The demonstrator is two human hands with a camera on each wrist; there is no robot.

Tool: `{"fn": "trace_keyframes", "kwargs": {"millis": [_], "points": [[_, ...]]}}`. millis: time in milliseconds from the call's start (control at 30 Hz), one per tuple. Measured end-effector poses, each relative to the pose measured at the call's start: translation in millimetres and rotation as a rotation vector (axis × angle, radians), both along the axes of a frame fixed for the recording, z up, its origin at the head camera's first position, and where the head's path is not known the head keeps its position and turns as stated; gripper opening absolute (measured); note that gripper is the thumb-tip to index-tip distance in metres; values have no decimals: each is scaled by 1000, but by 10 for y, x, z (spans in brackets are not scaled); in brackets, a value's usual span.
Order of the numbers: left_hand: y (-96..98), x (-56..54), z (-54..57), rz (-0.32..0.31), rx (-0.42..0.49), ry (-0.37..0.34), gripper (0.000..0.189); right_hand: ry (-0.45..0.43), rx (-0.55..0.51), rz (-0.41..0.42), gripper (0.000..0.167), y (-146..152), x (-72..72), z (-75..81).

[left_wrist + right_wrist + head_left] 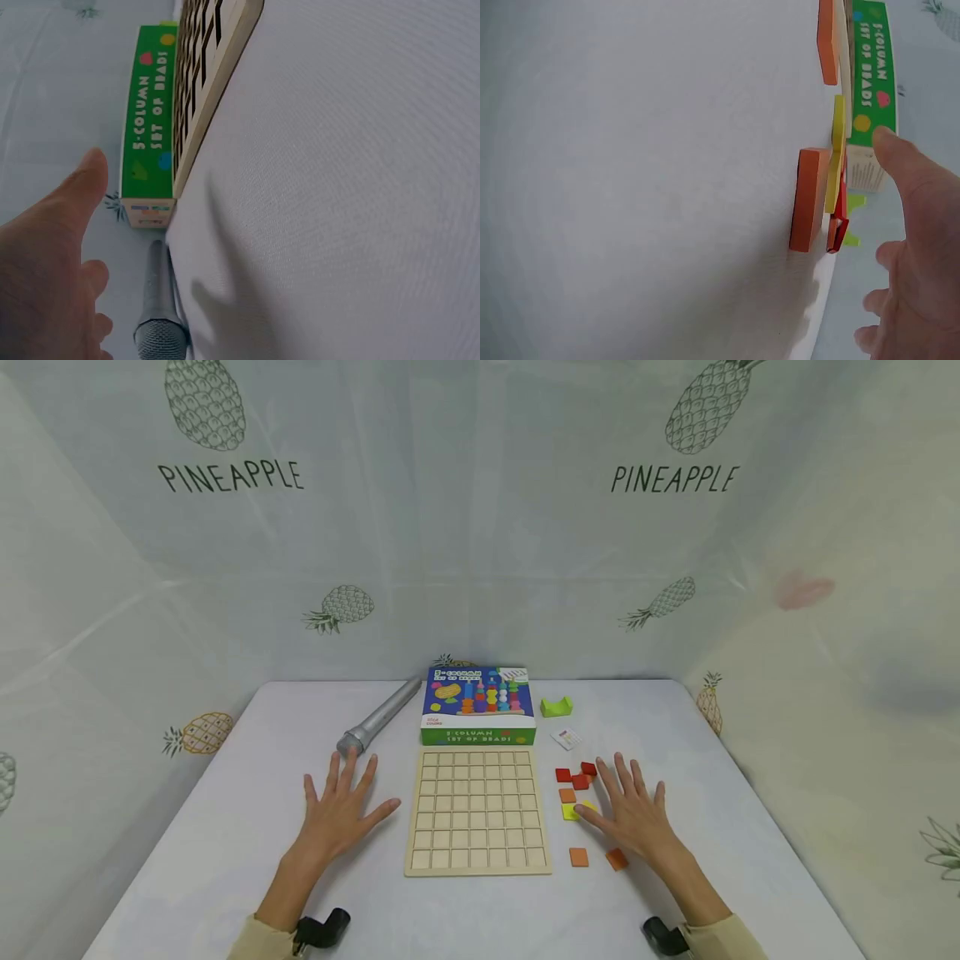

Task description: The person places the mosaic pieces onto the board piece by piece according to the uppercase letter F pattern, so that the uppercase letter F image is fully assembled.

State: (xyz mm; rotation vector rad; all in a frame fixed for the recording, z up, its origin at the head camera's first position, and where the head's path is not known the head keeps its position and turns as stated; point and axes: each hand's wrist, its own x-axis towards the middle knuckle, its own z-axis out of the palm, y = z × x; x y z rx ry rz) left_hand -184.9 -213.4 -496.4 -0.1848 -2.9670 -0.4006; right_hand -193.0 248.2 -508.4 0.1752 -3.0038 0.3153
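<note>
A pale wooden grid board (478, 810) with rows of square recesses lies between the two hands. My left hand (337, 814), fingers spread and straight, hovers left of the board and holds nothing. Its fingertips overlap the head of a grey microphone (378, 718) in the head view. On the other side my right hand (633, 814) is spread too, with nothing in it, over small square tiles. Red tiles (563, 775), orange tiles (578, 857) and yellow tiles (570, 812) lie around it, one yellow piece partly hidden by the thumb. In the right wrist view, an orange tile (810, 199) stands out near the hand.
A bead-set box (478, 706) in blue and green stands behind the board. Right of it are a lime-green curved piece (557, 707) and a small white printed card (567, 739). A pineapple-print curtain (480, 527) hangs behind the white table (187, 860).
</note>
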Motion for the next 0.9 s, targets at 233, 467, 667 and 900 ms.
{"fn": "trace_keyframes", "kwargs": {"millis": [233,467,667,900], "points": [[23,7,-54,-49,34,81,89,-23,-14,23,90,18,-49,-26],[103,-24,-70,-124,201,40,80,-7,-107,42,76,43,-216,36],[189,-64,-83,-150,423,-111,66,-67,-311,22,62,93,-386,102],[215,-79,-158,-174,548,-176,57,-108,-340,67,47,175,-541,92]]}}
